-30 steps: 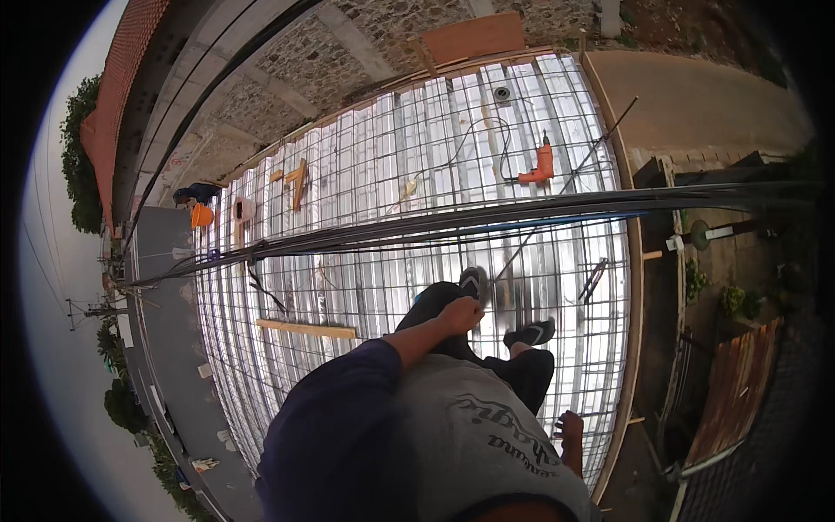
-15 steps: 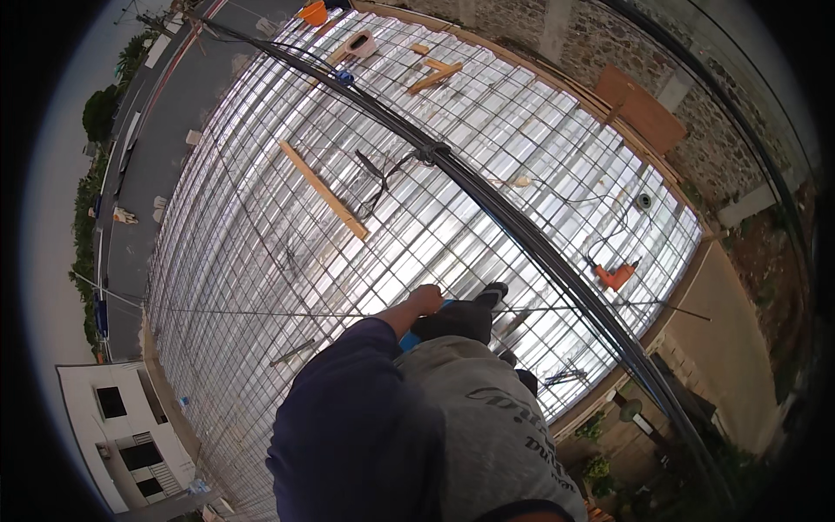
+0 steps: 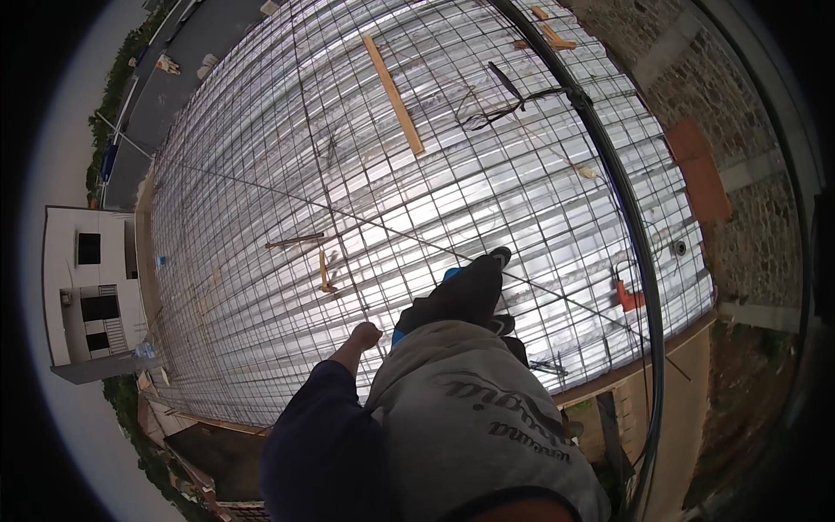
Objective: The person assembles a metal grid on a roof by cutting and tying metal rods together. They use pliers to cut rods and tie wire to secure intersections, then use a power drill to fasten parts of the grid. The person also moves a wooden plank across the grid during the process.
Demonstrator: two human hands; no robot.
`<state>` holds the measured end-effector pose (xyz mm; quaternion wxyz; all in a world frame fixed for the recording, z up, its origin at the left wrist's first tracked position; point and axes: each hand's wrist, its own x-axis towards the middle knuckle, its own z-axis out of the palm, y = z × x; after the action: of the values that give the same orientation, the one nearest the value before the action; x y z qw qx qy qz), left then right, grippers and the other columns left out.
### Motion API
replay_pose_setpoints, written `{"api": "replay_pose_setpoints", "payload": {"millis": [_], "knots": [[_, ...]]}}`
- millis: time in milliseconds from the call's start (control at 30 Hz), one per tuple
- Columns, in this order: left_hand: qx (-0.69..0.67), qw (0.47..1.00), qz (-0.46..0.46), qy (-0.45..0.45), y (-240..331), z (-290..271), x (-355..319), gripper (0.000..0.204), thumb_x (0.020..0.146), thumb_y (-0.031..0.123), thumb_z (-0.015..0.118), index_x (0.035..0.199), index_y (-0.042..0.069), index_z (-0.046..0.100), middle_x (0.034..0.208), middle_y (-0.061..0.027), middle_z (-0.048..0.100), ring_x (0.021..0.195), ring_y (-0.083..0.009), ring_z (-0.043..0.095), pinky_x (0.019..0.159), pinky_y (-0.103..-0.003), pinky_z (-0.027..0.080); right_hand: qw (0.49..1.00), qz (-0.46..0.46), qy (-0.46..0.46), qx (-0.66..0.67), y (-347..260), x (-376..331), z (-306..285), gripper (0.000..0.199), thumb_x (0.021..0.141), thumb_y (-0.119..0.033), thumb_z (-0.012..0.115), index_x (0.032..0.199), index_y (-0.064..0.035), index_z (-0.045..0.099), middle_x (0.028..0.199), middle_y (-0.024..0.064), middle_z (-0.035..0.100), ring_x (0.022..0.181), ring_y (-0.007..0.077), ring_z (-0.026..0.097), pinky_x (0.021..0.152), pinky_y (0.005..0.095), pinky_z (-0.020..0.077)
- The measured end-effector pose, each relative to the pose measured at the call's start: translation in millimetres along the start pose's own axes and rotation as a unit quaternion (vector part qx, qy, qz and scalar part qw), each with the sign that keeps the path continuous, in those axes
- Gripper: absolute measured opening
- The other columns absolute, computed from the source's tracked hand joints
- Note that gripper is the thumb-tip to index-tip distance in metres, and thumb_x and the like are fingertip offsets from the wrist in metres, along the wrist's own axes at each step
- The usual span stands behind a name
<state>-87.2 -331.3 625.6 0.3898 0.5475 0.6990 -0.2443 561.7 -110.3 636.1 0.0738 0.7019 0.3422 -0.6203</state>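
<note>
My left hand hangs beside my left thigh, its fingers curled closed. Whatever it might hold is hidden. Beneath it spreads a wire mesh of thin steel bars over shiny corrugated metal decking. My right hand is out of view. Dark trousers with blue patches and a dark shoe show below my grey shirt. Ahead of the left hand, a small yellow-handled tool, perhaps a hammer, lies on the mesh near a short bar.
A wooden plank lies farther ahead. An orange power drill rests to the right. Thick black cables cross overhead on the right. A long thin bar runs diagonally over the mesh. The deck edge drops off at the right.
My view has turned to the right and downward, so the deck shifts in the picture. The left hand has moved from in front of the thigh to its left side, apart from it.
</note>
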Motion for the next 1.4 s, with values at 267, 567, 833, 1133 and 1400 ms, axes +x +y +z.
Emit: {"api": "replay_pose_setpoints", "payload": {"millis": [267, 567, 833, 1133, 1400], "knots": [[-0.226, 0.966, -0.12, 0.03, -26.0, 50.7, -33.6, 0.024, 0.082, 0.02, 0.052, 0.086, 0.002, 0.068, 0.088, -0.0182, 0.067, 0.088, -0.0345, 0.064, 0.074, -0.044, 0.052, 0.897, -0.249, -0.095, -0.353, -28.4, 72.5, -15.9, 0.017, 0.078, -0.022, 0.059, 0.082, -0.0057, 0.061, 0.095, 0.0173, 0.064, 0.087, 0.0302, 0.062, 0.075, 0.04, 0.0505], [-0.357, 0.906, -0.229, -0.004, -182.7, 50.0, -31.1, 0.03, 0.083, 0.031, 0.058, 0.076, 0.003, 0.066, 0.062, -0.0102, 0.061, 0.058, -0.0229, 0.06, 0.058, -0.039, 0.05, 0.778, -0.423, 0.044, -0.462, -297.9, 125.4, 144.4, 0.019, 0.079, -0.016, 0.057, 0.09, -0.0035, 0.066, 0.098, 0.0212, 0.065, 0.087, 0.0331, 0.062, 0.077, 0.0423, 0.0503], [-0.186, 0.962, -0.056, 0.195, -407.8, -167.6, 112.5, 0.027, 0.085, 0.028, 0.053, 0.085, 0.006, 0.068, 0.088, -0.0177, 0.065, 0.085, -0.0351, 0.063, 0.074, -0.045, 0.049, 0.718, -0.47, -0.101, -0.504, -442.3, 126.4, 364.2, 0.036, 0.08, -0.021, 0.063, 0.111, -0.0039, 0.062, 0.104, 0.0173, 0.064, 0.086, 0.0268, 0.064, 0.063, 0.0356, 0.0528], [-0.502, 0.825, -0.055, 0.255, -478.7, -380.0, 207.7, 0.037, 0.083, 0.037, 0.059, 0.084, 0.001, 0.068, 0.08, -0.0157, 0.066, 0.079, -0.0273, 0.063, 0.074, -0.037, 0.048, 0.946, -0.19, -0.048, -0.257, -532.0, 41.6, 382.1, 0.038, 0.081, -0.014, 0.059, 0.118, -0.0032, 0.057, 0.087, 0.0111, 0.062, 0.074, 0.0234, 0.063, 0.056, 0.0384, 0.0494], [-0.36, 0.898, -0.033, 0.249, -475.0, -323.7, 168.9, 0.022, 0.087, 0.023, 0.051, 0.089, 0.007, 0.066, 0.087, -0.0153, 0.065, 0.082, -0.0338, 0.061, 0.073, -0.043, 0.049, 0.823, -0.227, -0.122, -0.506, -588.8, 158.9, 427.7, 0.033, 0.079, -0.024, 0.061, 0.108, -0.0088, 0.065, 0.107, 0.0169, 0.064, 0.093, 0.0339, 0.063, 0.079, 0.0412, 0.0516]]}}
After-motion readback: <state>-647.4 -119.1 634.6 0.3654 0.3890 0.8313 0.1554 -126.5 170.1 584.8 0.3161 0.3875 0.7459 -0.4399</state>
